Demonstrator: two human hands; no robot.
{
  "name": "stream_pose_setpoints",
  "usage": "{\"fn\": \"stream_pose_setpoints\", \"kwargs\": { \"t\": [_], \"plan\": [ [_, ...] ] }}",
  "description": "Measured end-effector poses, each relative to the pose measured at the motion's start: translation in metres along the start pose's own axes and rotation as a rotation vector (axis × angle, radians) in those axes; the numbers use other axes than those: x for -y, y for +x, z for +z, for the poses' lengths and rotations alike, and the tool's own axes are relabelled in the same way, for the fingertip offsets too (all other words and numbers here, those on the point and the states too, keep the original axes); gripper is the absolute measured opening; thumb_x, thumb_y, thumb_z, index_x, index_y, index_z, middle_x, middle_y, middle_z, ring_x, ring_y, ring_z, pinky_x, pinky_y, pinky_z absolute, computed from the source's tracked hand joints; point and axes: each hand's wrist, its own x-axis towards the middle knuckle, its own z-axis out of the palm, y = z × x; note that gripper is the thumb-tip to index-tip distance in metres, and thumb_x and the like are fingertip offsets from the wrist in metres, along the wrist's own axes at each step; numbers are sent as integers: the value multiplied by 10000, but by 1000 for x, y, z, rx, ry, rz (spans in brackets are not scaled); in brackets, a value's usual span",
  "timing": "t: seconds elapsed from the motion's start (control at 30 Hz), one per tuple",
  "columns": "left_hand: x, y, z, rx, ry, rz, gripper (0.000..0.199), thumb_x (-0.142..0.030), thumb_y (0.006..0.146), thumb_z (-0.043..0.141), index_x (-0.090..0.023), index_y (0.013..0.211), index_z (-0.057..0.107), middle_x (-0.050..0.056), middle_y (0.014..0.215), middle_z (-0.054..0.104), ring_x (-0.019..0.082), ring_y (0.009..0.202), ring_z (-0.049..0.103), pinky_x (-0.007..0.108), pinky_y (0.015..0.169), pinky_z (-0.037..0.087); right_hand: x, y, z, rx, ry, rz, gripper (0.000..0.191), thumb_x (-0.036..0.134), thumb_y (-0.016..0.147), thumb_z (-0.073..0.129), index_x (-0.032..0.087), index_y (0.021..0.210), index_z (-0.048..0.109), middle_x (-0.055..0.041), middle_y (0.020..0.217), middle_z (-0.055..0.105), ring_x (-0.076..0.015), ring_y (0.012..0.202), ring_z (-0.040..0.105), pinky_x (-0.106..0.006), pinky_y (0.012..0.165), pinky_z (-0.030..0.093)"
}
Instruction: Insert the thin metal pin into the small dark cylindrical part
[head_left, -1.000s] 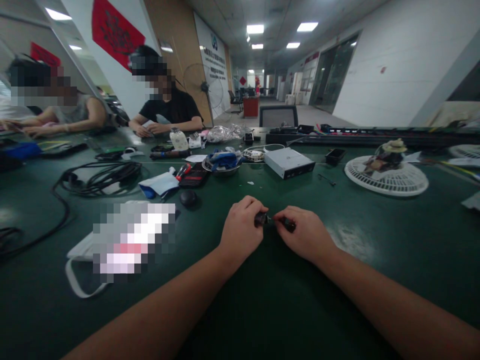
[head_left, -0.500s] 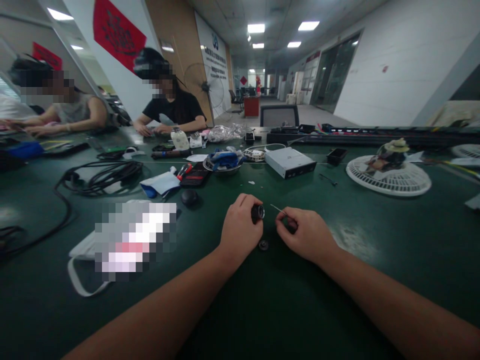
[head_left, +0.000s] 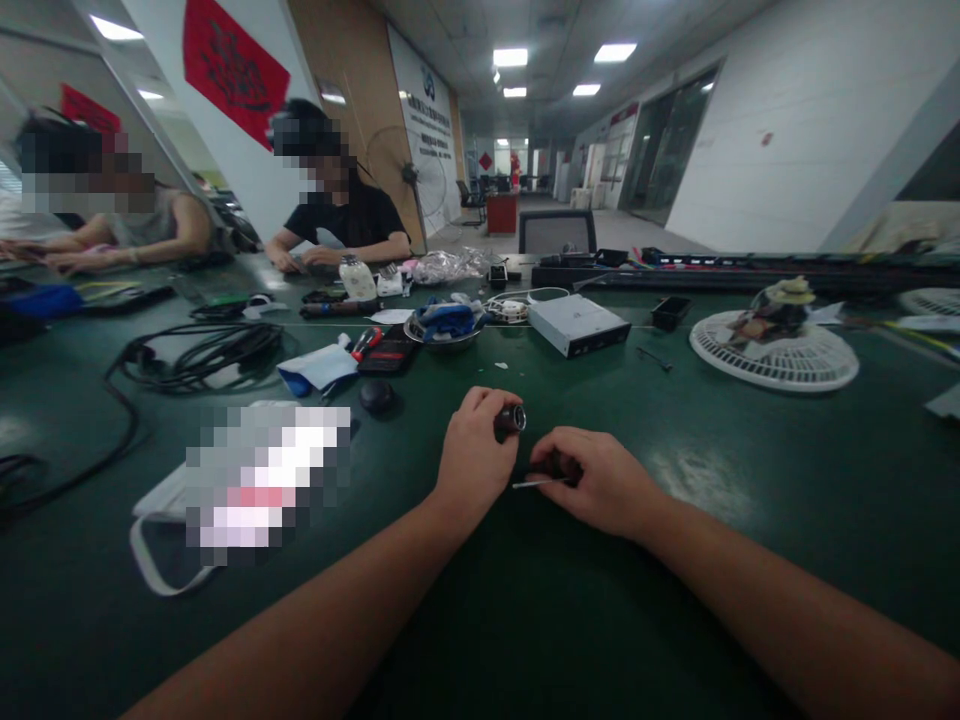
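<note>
My left hand point(head_left: 474, 445) is wrapped round a short dark cylinder point(head_left: 513, 418), whose open, silver-rimmed end points right. Close beside it on the right, my right hand point(head_left: 589, 478) is closed on a thin metal rod point(head_left: 534, 484), its tip pointing left, low over the table. Something dark point(head_left: 553, 466) shows between the right thumb and fingers; whether it is a small round part or shadow, I cannot tell. The hands are a short way apart.
On the green table point(head_left: 480, 620) lie a black mouse point(head_left: 376, 397), a blue-white face mask point(head_left: 319, 370), a coiled black cable point(head_left: 199, 355), a bowl with blue cloth point(head_left: 446, 325), a silver disc drive point(head_left: 579, 324) and a white fan grille point(head_left: 772, 350). Two people sit at the far left.
My right hand has come down and left, and the rod's tip has dropped from beside the cylinder. The small round part on the table is no longer visible. The left hand has shifted slightly left.
</note>
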Motion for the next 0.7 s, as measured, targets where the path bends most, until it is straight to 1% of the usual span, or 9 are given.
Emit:
{"fn": "stream_pose_setpoints", "kwargs": {
  "t": [0.13, 0.23, 0.33, 0.43, 0.47, 0.53, 0.63, 0.7],
  "plan": [
    [-2, 0, -1, 53, -3, 48, 357, -18, 754, 623, -245, 1024, 675, 21, 1080, 625, 208, 992, 603, 390, 909, 500, -6, 3, -1, -216, 67, 73, 179, 214, 875, 670, 230, 1052, 693, -12, 955, 663, -131, 746, 601, -271, 670, 491],
    [-4, 0, -1, 67, 1, 85, 342, -31, 773, 633, -251, 1030, 680, 18, 1071, 627, 210, 1000, 600, 399, 910, 492, -9, 5, -2, -291, 94, 110, 205, 191, 880, 637, 232, 1068, 708, -27, 1001, 653, -127, 724, 593, -272, 656, 496],
    [-6, 0, -1, 83, -3, 97, 350, -24, 767, 643, -253, 1029, 679, 15, 1059, 625, 207, 988, 598, 399, 894, 488, -10, 5, -2, -291, 99, 127, 234, 188, 879, 629, 225, 1094, 713, -34, 992, 656, -137, 739, 602, -280, 668, 494],
    [-6, 0, -1, 105, 3, 121, 350, -31, 768, 656, -255, 1036, 677, 13, 1061, 624, 207, 992, 595, 403, 894, 478, -9, 5, -3, -274, 112, 132, 232, 239, 901, 636, 224, 1119, 714, -33, 972, 671, -148, 760, 614, -287, 676, 488],
    [-5, 0, -1, 109, 7, 128, 347, -37, 771, 661, -256, 1040, 676, 13, 1066, 624, 208, 999, 593, 405, 897, 473, -8, 5, -4, -269, 114, 133, 213, 265, 916, 629, 223, 1104, 719, -31, 949, 677, -151, 755, 616, -290, 675, 483],
    [-5, -1, -1, 114, 11, 138, 351, -41, 770, 672, -255, 1049, 674, 11, 1074, 624, 207, 1010, 591, 403, 900, 467, -8, 6, -4, -257, 110, 134, 180, 305, 948, 597, 212, 1019, 734, -24, 864, 681, -155, 730, 614, -296, 674, 470],
    [-4, -1, -1, 117, 16, 142, 366, -35, 765, 680, -256, 1057, 672, 8, 1083, 623, 203, 1007, 589, 396, 893, 463, -8, 6, -5, -240, 92, 136, 228, 305, 978, 545, 194, 882, 720, -16, 755, 662, -157, 687, 605, -303, 674, 452],
    [-4, 0, 0, 120, 19, 146, 351, -47, 775, 683, -260, 1054, 674, 6, 1074, 622, 200, 997, 588, 392, 886, 463, -9, 6, -4, -238, 94, 145, 237, 297, 985, 524, 190, 886, 711, -17, 748, 661, -157, 670, 600, -304, 665, 447]
  ]
}}
